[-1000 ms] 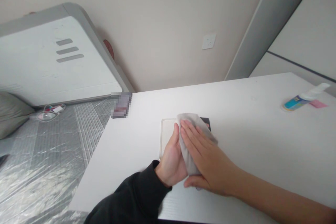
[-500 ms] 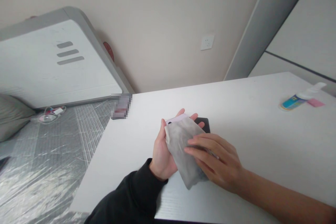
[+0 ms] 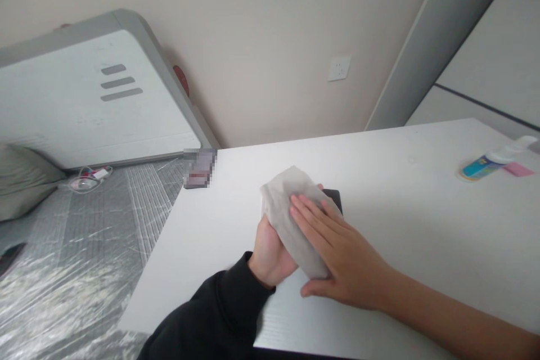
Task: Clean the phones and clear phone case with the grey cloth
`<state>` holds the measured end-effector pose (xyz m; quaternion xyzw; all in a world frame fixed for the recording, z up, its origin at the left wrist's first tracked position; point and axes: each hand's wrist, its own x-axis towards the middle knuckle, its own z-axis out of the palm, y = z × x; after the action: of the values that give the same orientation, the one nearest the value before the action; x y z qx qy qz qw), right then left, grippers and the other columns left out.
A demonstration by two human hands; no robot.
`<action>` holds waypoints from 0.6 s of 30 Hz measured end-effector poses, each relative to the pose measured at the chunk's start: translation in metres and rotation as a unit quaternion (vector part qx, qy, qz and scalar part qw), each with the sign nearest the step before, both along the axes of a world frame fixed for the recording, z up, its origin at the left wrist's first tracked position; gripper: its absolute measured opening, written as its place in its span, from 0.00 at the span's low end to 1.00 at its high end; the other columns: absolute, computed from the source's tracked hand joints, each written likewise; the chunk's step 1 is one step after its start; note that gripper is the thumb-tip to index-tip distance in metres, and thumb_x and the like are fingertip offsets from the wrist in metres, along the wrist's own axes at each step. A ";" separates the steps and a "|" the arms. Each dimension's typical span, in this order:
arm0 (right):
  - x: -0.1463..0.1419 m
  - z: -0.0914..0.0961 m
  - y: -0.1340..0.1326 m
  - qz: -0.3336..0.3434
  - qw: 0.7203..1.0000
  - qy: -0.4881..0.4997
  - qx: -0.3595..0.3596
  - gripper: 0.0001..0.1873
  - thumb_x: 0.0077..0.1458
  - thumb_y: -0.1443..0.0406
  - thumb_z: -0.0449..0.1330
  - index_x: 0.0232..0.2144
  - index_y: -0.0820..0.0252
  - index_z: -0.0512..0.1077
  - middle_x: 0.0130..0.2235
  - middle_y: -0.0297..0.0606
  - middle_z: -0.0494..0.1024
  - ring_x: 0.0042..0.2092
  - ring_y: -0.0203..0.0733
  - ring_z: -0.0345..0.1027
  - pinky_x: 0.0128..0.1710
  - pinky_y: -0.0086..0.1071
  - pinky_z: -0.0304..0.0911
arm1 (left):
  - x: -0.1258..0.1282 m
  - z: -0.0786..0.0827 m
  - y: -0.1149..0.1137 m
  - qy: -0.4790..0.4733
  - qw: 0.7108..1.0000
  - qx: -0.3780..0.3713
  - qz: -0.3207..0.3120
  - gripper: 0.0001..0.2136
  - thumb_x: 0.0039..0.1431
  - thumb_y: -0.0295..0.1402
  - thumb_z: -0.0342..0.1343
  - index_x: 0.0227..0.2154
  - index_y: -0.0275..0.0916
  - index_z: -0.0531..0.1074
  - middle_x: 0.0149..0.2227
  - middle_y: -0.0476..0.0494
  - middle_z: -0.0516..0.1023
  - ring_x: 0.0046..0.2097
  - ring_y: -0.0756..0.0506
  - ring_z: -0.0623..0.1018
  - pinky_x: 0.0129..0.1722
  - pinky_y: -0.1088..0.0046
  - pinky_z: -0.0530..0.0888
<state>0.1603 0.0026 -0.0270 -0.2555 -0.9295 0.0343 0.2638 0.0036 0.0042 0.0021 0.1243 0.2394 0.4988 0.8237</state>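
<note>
A thin grey cloth (image 3: 287,191) lies draped over the phone in my left hand (image 3: 272,250). The cloth hides nearly all of the phone, whose lilac back with a dark round spot showed at its top edge earlier. My left hand supports it from below, thumb along the near left side, fingers mostly hidden. My right hand (image 3: 337,247) lies flat on top of the cloth, fingers stretched out and pressed together, thumb spread toward me. Behind the hands, a flat black object with rounded corners (image 3: 334,198) rests on the table, partly covered.
The white table (image 3: 400,180) meets the wall at the back. A spray or pump bottle with a blue label (image 3: 485,166) lies at the far right beside a pink piece (image 3: 518,170). A blurred-out item (image 3: 200,169) sits at the back left corner.
The cloth has shifted up and now covers the phone's lilac top edge. My right hand has flattened, its fingers straightened and thumb spread. The view has moved slightly.
</note>
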 end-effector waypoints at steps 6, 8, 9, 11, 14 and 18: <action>-0.001 0.011 -0.011 0.102 0.994 0.033 0.038 0.26 0.71 0.57 0.51 0.64 0.67 0.66 0.65 0.42 0.71 0.67 0.42 0.62 0.69 0.38 0.54 | -0.022 0.016 0.011 -0.003 0.994 0.045 0.099 0.30 0.71 0.54 0.36 0.71 0.50 0.53 0.66 0.40 0.70 0.63 0.36 0.73 0.66 0.50 0.61; 0.001 0.011 -0.008 0.069 0.996 0.041 0.049 0.24 0.70 0.62 0.54 0.64 0.66 0.66 0.63 0.43 0.73 0.65 0.44 0.65 0.67 0.40 0.60 | -0.022 0.018 0.009 -0.006 0.995 0.048 0.089 0.30 0.71 0.54 0.36 0.71 0.48 0.53 0.66 0.39 0.70 0.62 0.36 0.74 0.65 0.52 0.62; 0.001 0.009 -0.005 0.047 0.997 0.039 0.051 0.27 0.68 0.60 0.55 0.65 0.67 0.64 0.64 0.46 0.72 0.64 0.48 0.66 0.65 0.43 0.64 | -0.021 0.018 0.008 -0.008 0.996 0.046 0.081 0.30 0.71 0.54 0.36 0.70 0.47 0.54 0.65 0.39 0.71 0.62 0.36 0.75 0.65 0.53 0.62; 0.002 0.004 0.002 0.008 0.998 0.027 0.050 0.37 0.66 0.56 0.57 0.70 0.71 0.55 0.65 0.53 0.69 0.65 0.56 0.65 0.62 0.51 0.66 | -0.016 0.016 0.006 -0.010 0.997 0.036 0.070 0.30 0.71 0.53 0.37 0.70 0.45 0.56 0.64 0.39 0.72 0.61 0.37 0.76 0.66 0.55 0.62; 0.001 -0.005 0.009 -0.023 0.998 0.008 0.058 0.40 0.65 0.67 0.51 0.73 0.71 0.40 0.69 0.55 0.62 0.69 0.60 0.58 0.63 0.60 0.63 | -0.009 0.010 0.003 -0.010 0.999 0.010 0.051 0.30 0.71 0.52 0.39 0.69 0.41 0.57 0.63 0.36 0.73 0.61 0.37 0.75 0.67 0.58 0.61; 0.003 -0.007 0.010 -0.008 0.996 0.040 0.081 0.41 0.62 0.78 0.45 0.73 0.70 0.34 0.66 0.57 0.66 0.69 0.58 0.57 0.63 0.55 0.66 | -0.006 0.010 0.001 -0.019 0.999 -0.004 0.036 0.31 0.71 0.53 0.39 0.69 0.40 0.55 0.65 0.32 0.70 0.62 0.35 0.75 0.66 0.55 0.62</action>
<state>0.1628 0.0130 -0.0341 -0.2393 -0.9159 -0.0326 0.3206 -0.0026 0.0056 0.0122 0.1024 0.2300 0.5295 0.8101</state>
